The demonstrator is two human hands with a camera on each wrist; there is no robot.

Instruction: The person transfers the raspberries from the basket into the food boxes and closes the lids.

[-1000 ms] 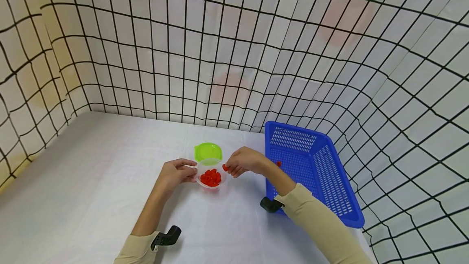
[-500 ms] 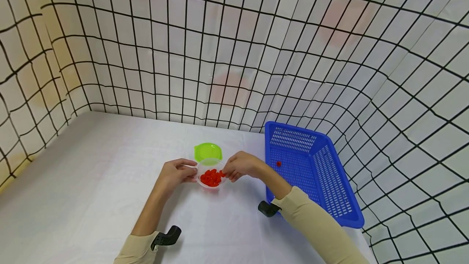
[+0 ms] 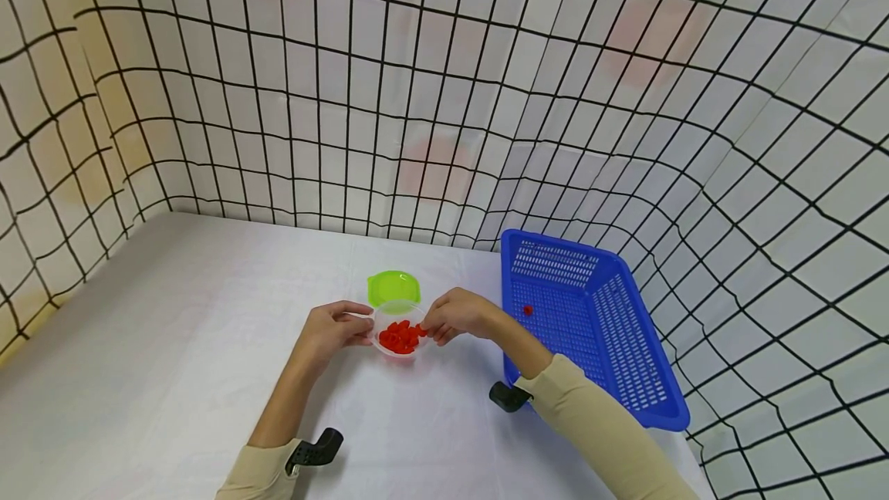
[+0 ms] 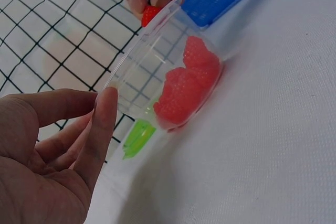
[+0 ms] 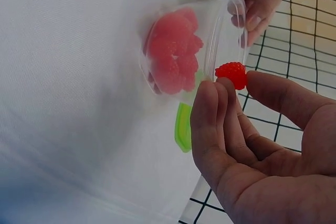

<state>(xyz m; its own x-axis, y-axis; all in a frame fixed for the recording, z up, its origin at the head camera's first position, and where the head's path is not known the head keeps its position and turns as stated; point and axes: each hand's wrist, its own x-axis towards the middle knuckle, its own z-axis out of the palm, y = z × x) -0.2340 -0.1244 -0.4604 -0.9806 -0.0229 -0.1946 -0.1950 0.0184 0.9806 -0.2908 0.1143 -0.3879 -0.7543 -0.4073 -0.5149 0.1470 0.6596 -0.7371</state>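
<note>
In the head view, a clear plastic tub (image 3: pixel 380 318) stands on the white cloth with several red raspberries (image 3: pixel 399 339) inside. My left hand (image 3: pixel 338 327) pinches the tub's rim between thumb and fingers on its left side. Over the opposite rim, my right hand (image 3: pixel 458 316) pinches a single raspberry (image 5: pixel 232 74) between thumb and fingertips; the right wrist view shows it at the tub's mouth. A bright green lid (image 3: pixel 393 287) lies just behind the tub.
To the right stands a blue perforated basket (image 3: pixel 566 330), with one small red raspberry (image 3: pixel 528 310) on its floor near the left wall. Black wire mesh (image 3: pixel 389 99) over white sheeting encloses the table's back and sides.
My right hand has moved slightly down and left, carrying its raspberry from beside the tub to over the rim. Since half a second ago it is nearly still. The left hand stays put.
</note>
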